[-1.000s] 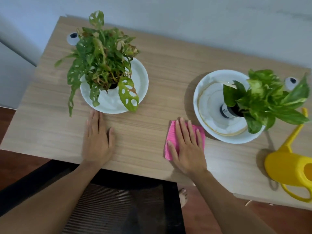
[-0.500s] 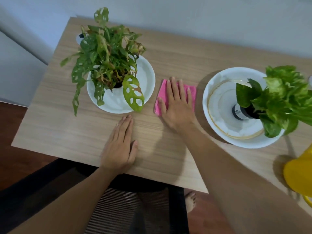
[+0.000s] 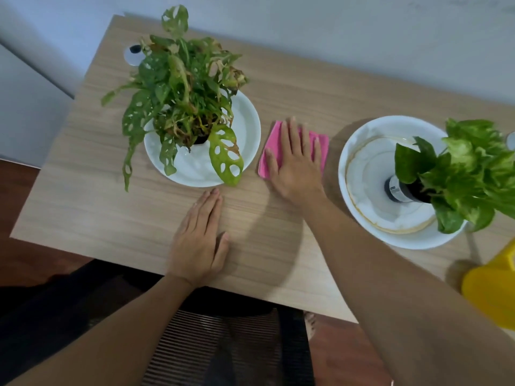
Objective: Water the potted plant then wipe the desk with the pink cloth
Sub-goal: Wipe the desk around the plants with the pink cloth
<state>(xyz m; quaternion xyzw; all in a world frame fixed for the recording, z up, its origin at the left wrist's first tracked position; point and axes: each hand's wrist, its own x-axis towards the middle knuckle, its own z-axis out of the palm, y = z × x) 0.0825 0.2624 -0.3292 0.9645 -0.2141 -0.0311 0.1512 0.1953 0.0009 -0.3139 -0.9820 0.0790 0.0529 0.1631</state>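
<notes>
At frame centre, the right hand (image 3: 296,160) presses flat, fingers spread, on the pink cloth (image 3: 271,146) between two plated plants; the left hand (image 3: 199,240) rests open-palmed on the counter (image 3: 83,213) below.

Right hand (image 3: 296,165) slid pink cloth (image 3: 271,146) farther up the desk (image 3: 83,213).

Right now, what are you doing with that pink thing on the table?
A person is wiping the wooden desk. The right hand lies flat on a pink cloth, pressing it onto the desk between two potted plants that stand on white plates. The left hand rests flat on the desk near the front edge, holding nothing. A yellow watering can stands at the right edge, set down and untouched.
</notes>
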